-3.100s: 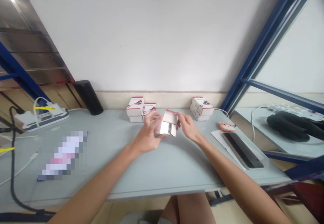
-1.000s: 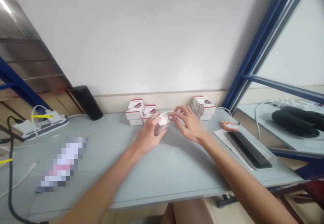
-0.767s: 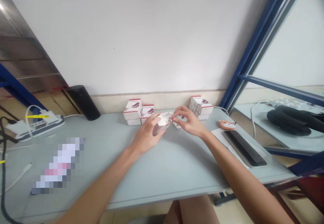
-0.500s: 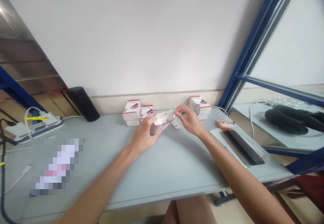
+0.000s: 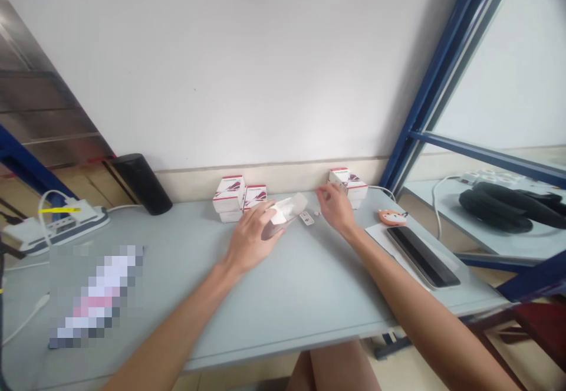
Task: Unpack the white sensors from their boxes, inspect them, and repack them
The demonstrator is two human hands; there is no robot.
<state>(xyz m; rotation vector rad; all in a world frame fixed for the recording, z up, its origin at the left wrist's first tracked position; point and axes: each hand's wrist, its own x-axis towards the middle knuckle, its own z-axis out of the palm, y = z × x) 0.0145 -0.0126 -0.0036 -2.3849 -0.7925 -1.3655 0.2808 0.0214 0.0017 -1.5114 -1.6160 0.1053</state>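
Observation:
My left hand [image 5: 252, 235] grips a small white carton [image 5: 280, 217] with its top open and a flap raised on the right. The white inside shows, but its contents cannot be made out. To the right of the carton, my right hand [image 5: 335, 205] is closed with fingers and thumb drawn together. A tiny pale thing [image 5: 316, 213] shows beside the thumb; whether it is held or lies on the table is unclear. Between carton and right hand lies a small white card with black print [image 5: 306, 218].
White-and-red boxes stand by the wall at left [image 5: 229, 196] and right [image 5: 354, 190]. Beyond my right forearm are an orange mouse-like item [image 5: 392, 218] and a black phone [image 5: 422, 255]. A black cylinder [image 5: 144, 184] and power strip [image 5: 66, 226] stand at left.
My right hand has moved right, away from the carton's open flap. My left hand still grips the carton in nearly the same place.

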